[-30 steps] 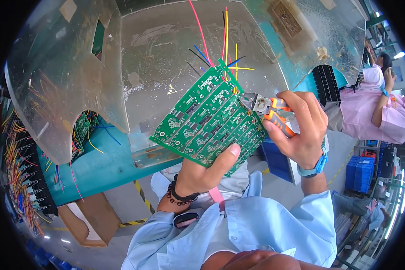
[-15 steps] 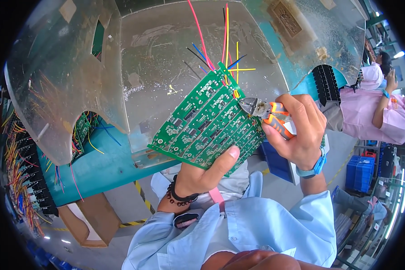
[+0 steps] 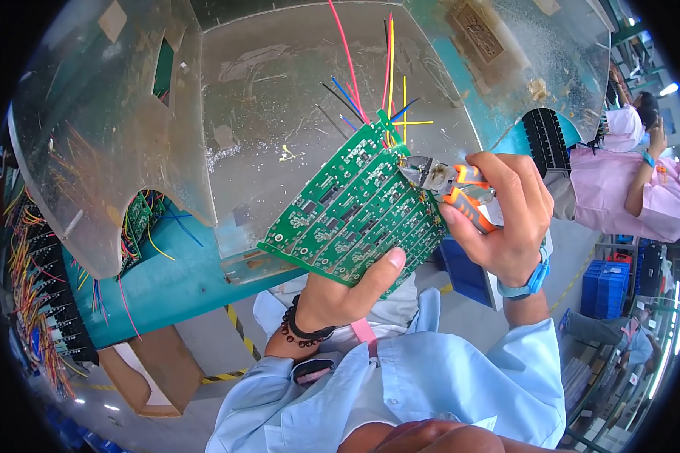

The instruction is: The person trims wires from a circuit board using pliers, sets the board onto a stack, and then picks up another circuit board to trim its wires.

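Note:
My left hand (image 3: 347,291) holds a green circuit board (image 3: 355,208) by its lower edge, thumb pressed on its face, tilted up in front of me. Coloured wires (image 3: 378,83), red, yellow, blue and black, stick out from the board's upper corner. My right hand (image 3: 506,219) grips orange-handled cutting pliers (image 3: 449,185). Their metal jaws touch the board's upper right edge, close to where the wires come out. A blue band sits on my right wrist and a dark bead bracelet on my left.
A scratched clear shield (image 3: 227,113) covers the teal workbench (image 3: 166,279) ahead. Racks of boards with coloured wires (image 3: 38,294) stand at the left. A cardboard box (image 3: 147,370) sits below the bench. A person in pink (image 3: 627,189) works at the right, near blue crates (image 3: 608,287).
The board has tilted and shifted slightly left in my left hand. The pliers' jaws have moved up along the board's right edge toward the wired corner.

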Tool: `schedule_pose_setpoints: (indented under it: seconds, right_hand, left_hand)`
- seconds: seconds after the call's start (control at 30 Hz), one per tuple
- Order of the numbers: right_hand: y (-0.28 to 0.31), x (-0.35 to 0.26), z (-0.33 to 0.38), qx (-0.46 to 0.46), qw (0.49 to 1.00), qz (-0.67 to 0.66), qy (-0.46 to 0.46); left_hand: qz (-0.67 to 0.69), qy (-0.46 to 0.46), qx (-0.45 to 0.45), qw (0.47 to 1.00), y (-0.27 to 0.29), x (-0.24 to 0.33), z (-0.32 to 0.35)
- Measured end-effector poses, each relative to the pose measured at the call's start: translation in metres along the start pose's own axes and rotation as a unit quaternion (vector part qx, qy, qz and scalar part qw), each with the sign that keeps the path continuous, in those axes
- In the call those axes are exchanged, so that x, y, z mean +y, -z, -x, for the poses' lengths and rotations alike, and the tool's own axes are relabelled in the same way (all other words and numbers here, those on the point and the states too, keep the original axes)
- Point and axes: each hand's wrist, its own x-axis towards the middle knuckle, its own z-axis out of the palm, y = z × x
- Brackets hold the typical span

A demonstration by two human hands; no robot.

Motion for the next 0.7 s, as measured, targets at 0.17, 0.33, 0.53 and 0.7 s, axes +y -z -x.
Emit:
schedule_pose_setpoints:
  seconds: [0.17, 0.33, 0.53, 0.7]
  right_hand:
    - [0.0004, -0.0019, -0.0025, -0.001, 1.0, 0.002, 0.009]
    - [0.0005, -0.0044, -0.0015, -0.012, 1.0, 0.003, -0.002]
    - [0.0, -0.0048, -0.0002, -0.02, 0.999, -0.019, -0.015]
    - [-0.0049, 0.0034, -0.0005, 0.021, 0.999, -0.024, -0.031]
  left_hand:
    - [-0.013, -0.009, -0.004, 1.0, 0.0004, 0.0015, -0.0018]
    - [-0.038, -0.02, -0.013, 0.999, 0.0023, 0.0009, -0.0032]
    - [-0.019, 0.001, 0.003, 1.0, 0.0021, -0.0017, 0.0008]
    - [0.019, 0.004, -0.003, 1.0, 0.0005, -0.0012, -0.0013]
